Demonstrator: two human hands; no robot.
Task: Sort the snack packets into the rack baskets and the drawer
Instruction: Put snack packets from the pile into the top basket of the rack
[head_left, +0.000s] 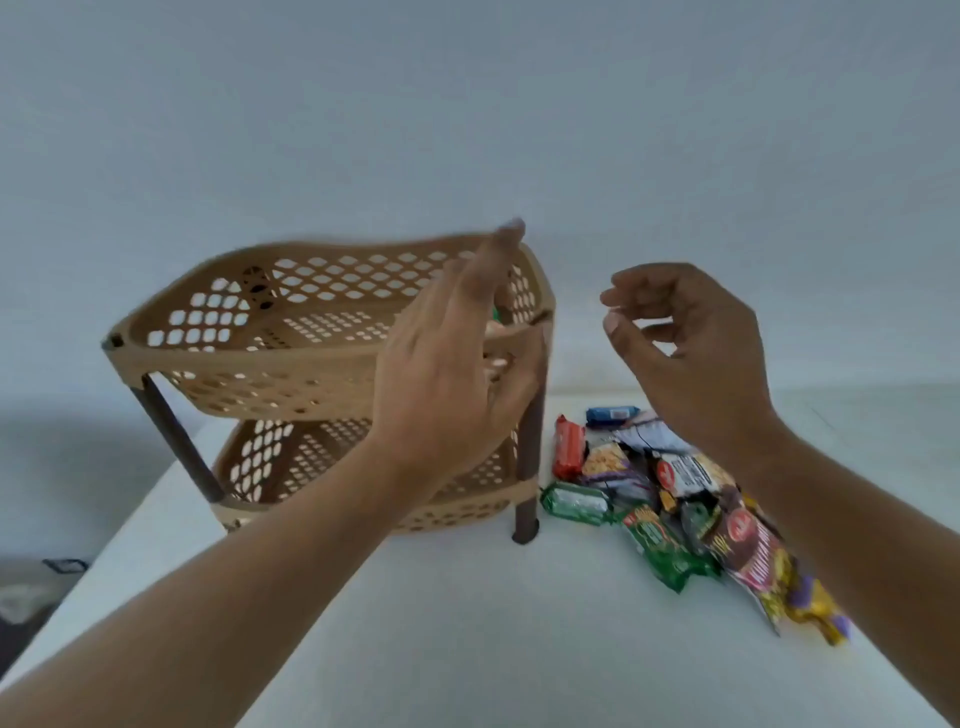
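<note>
Tabletop (467, 623) of smooth, matte white runs beneath both hands to a plain pale grey-blue wall (467, 104) beyond them. Ahead of the left hand (447, 384) stands a two-tier rack (260, 364) of tan moulded plastic, its round-cornered baskets pierced with a diamond lattice and carried on dark brown round posts (527, 467). The left hand is raised before the right end of the upper basket (218, 317), fingers straight and gripping nothing. Motion blurs it, and a scrap of green shows just behind its fingers, too small to identify. The lower basket (270, 457) sits below the same wrist. The right hand (696, 353) hovers to the right of the rack, fingers loosely curled and empty. Below it, snack packets (675, 499) lie heaped on the tabletop just beside the rack's front post. They are glossy, crinkled wrappers that overlap one another, among them a red packet (569, 452), a blue packet (610, 414) and a green packet (574, 501).
</note>
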